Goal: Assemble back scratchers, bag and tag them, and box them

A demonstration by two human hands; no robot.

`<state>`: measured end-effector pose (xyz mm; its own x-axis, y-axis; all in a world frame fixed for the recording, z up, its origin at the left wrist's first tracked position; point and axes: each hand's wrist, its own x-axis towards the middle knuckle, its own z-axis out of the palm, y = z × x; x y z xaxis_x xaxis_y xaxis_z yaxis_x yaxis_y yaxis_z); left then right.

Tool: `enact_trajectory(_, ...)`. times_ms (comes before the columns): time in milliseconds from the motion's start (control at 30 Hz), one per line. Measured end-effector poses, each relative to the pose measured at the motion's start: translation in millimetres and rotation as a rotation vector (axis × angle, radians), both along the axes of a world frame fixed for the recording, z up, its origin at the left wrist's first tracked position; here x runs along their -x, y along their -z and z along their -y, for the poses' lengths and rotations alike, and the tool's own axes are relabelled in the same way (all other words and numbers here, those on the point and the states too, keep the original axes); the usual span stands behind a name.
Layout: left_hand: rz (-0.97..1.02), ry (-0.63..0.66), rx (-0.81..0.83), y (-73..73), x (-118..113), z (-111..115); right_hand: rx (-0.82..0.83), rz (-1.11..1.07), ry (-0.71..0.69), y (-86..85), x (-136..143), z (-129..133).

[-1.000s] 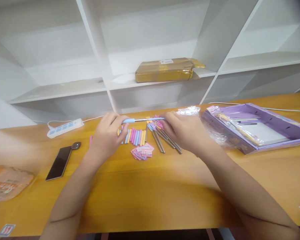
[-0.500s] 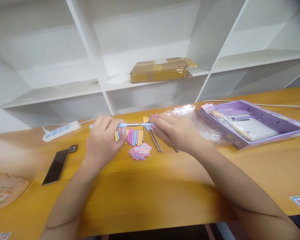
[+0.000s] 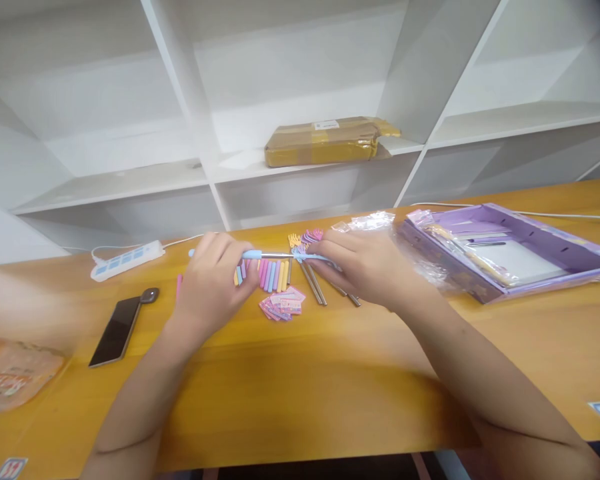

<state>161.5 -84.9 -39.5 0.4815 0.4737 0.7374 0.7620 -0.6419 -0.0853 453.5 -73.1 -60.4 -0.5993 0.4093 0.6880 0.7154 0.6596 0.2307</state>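
Observation:
A light-blue back scratcher (image 3: pixel 277 255) is stretched level between my hands, with a blue handle, a thin metal shaft and a blue claw-like head. My left hand (image 3: pixel 215 277) is closed around the handle, whose end sticks out past the fist. At the other end, the fingers of my right hand (image 3: pixel 365 263) pinch the blue head and partly hide it. Below lie a row of pink, blue and yellow handles (image 3: pixel 273 275), fanned pink cards (image 3: pixel 283 305) and metal rods (image 3: pixel 314 285). Yellow and pink claw heads (image 3: pixel 310 237) lie just behind.
To the right, a purple box (image 3: pixel 485 290) holds wrapped items, with clear plastic bags (image 3: pixel 373 221) beside it. A power strip (image 3: pixel 129 260), a phone (image 3: pixel 115 331) and an orange package (image 3: pixel 17 375) are on the left. A taped carton (image 3: pixel 325 143) rests on the shelf behind.
The view has shifted slightly. Both hands still hold the back scratcher, and more of its blue head shows by my right fingers.

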Motion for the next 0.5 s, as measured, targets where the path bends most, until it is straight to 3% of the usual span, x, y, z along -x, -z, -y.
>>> enact_trajectory(300,-0.094,0.072,-0.053,-8.5,13.7,-3.6,-0.152,-0.021,0.01,-6.1,-3.1,3.7)
enact_trajectory(500,-0.06,0.072,-0.159,-14.0,21.2,-6.5,-0.099,-0.043,0.131,-17.9,-16.4,16.7)
